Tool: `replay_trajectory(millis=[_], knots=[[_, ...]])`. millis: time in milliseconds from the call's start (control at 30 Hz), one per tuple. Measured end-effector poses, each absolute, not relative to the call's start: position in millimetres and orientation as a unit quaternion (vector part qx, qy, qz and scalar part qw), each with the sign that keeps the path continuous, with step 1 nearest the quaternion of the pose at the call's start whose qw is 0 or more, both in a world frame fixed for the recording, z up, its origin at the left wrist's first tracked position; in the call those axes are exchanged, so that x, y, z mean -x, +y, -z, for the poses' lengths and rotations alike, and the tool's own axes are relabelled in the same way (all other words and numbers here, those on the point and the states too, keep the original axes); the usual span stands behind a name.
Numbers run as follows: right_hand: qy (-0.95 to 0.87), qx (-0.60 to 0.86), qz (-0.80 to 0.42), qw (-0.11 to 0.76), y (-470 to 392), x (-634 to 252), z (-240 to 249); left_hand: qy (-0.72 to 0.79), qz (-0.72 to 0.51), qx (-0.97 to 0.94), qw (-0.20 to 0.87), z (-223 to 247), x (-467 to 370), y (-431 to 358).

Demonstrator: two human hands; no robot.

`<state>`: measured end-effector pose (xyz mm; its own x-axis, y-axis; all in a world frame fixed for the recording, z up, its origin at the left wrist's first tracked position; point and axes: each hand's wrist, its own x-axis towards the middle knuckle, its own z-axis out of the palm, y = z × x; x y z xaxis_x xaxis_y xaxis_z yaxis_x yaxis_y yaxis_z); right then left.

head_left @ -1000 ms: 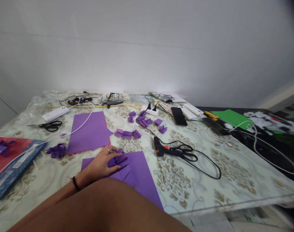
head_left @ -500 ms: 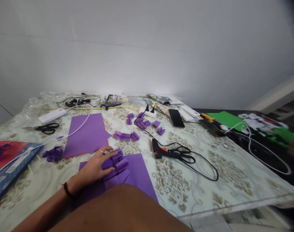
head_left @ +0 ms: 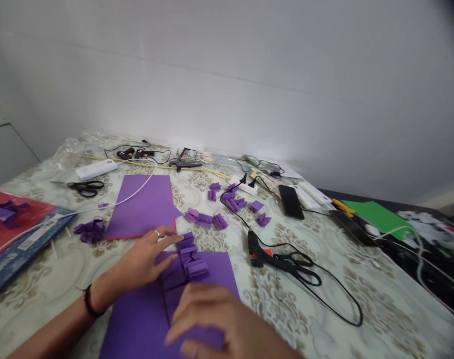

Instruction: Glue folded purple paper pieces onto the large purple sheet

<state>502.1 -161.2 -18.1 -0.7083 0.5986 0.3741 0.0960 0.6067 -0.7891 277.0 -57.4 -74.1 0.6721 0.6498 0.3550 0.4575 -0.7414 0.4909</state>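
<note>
My left hand [head_left: 146, 262], with a ring and a dark bracelet, lies with its thumb and fingers spread against the left side of a row of folded purple paper pieces [head_left: 191, 254]. These sit on a purple sheet [head_left: 137, 319]. Over the near part of this sheet is my right hand [head_left: 219, 314], blurred, its fingers bent and a gap showing between fingers and thumb. No object can be made out in it. More folded purple pieces [head_left: 204, 220] lie beyond my hands. Right of them rests a black glue gun [head_left: 257, 249] against black-handled scissors [head_left: 299, 267].
Another purple sheet [head_left: 144, 202] with red edging lies farther back. On the left are crumpled purple paper [head_left: 90, 231], scissors [head_left: 84, 187] and a red-and-blue packet [head_left: 25, 239]. A phone [head_left: 291, 201], power strip [head_left: 244, 185] and green sheet [head_left: 378, 217] lie rightward; cords cross the table.
My right hand has come into view over the near sheet, where a knee or arm-like blurred shape was. The view has shifted, and my left hand stays at the folded pieces.
</note>
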Motion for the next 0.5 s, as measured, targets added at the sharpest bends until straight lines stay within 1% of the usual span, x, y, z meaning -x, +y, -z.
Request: replay_trajectory(millis=[67, 100, 200, 267, 500], knots=[[-0.796, 0.316, -0.377, 0.353, -141.3, -535.0, 19.8, 0.321, -0.262, -0.892, 0.182, 77.1, -280.0, -58.5], [-0.794, 0.35, -0.358, 0.344, -133.5, -549.2, 22.1, 0.332, -0.262, -0.888, 0.182, 79.3, -281.7, -58.8], [-0.811, 0.408, -0.321, 0.27, -118.1, -573.3, 36.2, 0.371, -0.251, -0.874, 0.187, 85.0, -286.1, -59.5], [-0.815, 0.422, -0.313, 0.245, -113.9, -574.8, 48.5, 0.383, -0.238, -0.871, 0.196, 86.7, -287.8, -60.0], [-0.82, 0.41, -0.303, 0.26, -115.1, -560.9, 75.1, 0.361, -0.223, -0.878, 0.223, 94.7, -291.8, -58.9]])
